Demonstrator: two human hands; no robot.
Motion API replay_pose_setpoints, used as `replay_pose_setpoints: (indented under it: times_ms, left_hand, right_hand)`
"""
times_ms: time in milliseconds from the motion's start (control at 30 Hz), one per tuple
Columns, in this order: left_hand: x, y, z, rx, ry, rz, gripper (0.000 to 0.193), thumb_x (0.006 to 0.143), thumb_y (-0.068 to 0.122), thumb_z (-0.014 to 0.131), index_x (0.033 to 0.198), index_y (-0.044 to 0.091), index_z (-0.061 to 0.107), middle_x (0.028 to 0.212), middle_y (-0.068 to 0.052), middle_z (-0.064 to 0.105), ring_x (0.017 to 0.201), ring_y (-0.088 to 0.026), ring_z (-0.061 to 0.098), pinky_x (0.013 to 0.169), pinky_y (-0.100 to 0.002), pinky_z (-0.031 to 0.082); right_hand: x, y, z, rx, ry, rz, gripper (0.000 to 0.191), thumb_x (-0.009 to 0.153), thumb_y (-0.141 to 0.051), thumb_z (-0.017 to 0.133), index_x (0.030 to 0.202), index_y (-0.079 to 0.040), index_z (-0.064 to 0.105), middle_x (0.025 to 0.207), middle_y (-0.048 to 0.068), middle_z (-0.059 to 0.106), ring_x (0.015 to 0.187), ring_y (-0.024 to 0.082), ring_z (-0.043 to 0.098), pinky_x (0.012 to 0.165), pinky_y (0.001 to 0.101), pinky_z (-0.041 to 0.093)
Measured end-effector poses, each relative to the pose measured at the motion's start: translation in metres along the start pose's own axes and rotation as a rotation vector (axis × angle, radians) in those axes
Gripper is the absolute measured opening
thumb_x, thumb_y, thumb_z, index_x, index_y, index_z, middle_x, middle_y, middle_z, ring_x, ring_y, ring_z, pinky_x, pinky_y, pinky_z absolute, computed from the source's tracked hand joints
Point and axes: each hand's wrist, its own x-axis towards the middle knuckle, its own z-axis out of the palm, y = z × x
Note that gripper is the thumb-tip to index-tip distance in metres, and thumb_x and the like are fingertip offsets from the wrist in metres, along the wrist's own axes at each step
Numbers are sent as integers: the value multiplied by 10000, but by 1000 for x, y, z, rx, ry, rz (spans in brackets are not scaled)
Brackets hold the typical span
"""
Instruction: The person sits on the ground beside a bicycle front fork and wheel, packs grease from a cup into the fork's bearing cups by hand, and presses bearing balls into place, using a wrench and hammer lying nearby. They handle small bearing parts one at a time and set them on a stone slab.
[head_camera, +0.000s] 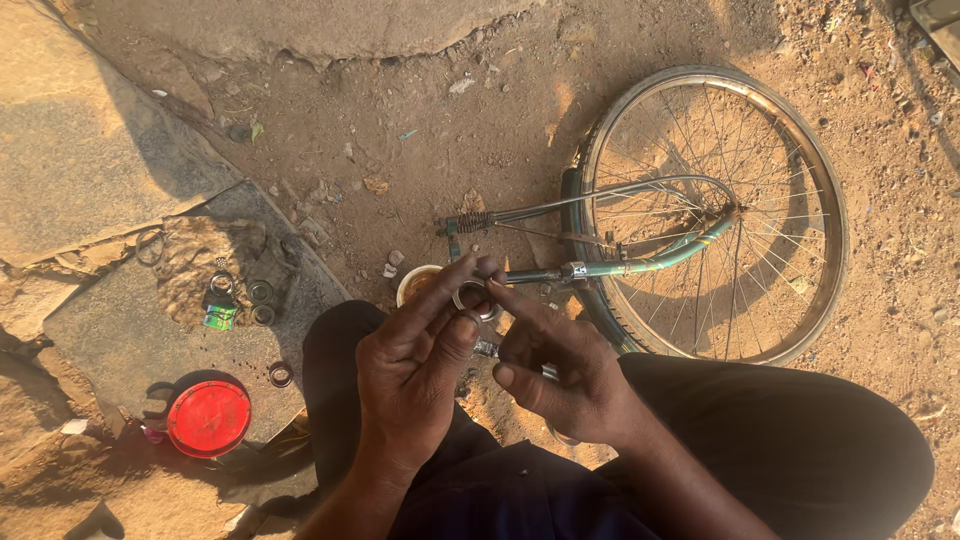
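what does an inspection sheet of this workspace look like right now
surface: bare sandy ground with a flat grey stone slab at left.
job's things: small round metal ring pinched between both hands; bicycle wheel with green fork lying flat on the dirt.
clutter: round red lid, several small metal rings and a little green packet on the slab; a small cup behind the fingers.
grippers: left hand and right hand both grip the ring with fingertips.
cables: nothing seen.
surroundings: pebbles, litter, strong low sunlight.
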Motion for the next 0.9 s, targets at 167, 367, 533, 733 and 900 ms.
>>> replay_pose_setpoints:
  times_ms: [167,367,533,733,900]
  left_hand:
    - [1,1,1,-67,82,-60,471,1024,137,645,1467,29,525,1392,-160,648,1268,-268,686,1067,-412,616]
    - [0,-3,8,-22,91,-47,460,1041,97,670,1475,-13,563,1339,-215,701,1241,-271,690,1062,-406,600]
    - [1,0,0,-81,103,-73,441,1021,118,645,1439,14,551,1388,-183,668,1289,-266,689,1102,-415,597]
    - [-1,-1,-2,0,-17,9,404,1083,113,625,1466,-5,566,1445,-204,656,1375,-302,644,1189,-442,568]
    - [0,1,3,-96,54,-58,441,1050,109,634,1468,4,543,1423,-190,630,1306,-288,654,1102,-422,600]
  right_hand:
    - [1,-4,1,99,-64,-71,735,994,-24,725,1634,-30,364,844,41,623,787,127,617,741,301,537]
    - [9,-1,16,-251,42,-199,793,980,-23,712,1633,-33,262,790,-11,619,699,80,613,653,261,511]
    - [10,0,12,-489,146,-295,673,961,-27,727,1556,-59,415,776,12,630,635,75,591,583,259,477]
    - [5,-2,1,-123,13,-146,658,1004,-55,721,1593,-45,428,805,16,661,716,85,633,660,265,539]
    - [4,-8,6,97,-52,-110,739,993,-54,730,1625,-42,348,820,37,642,748,102,619,660,269,507]
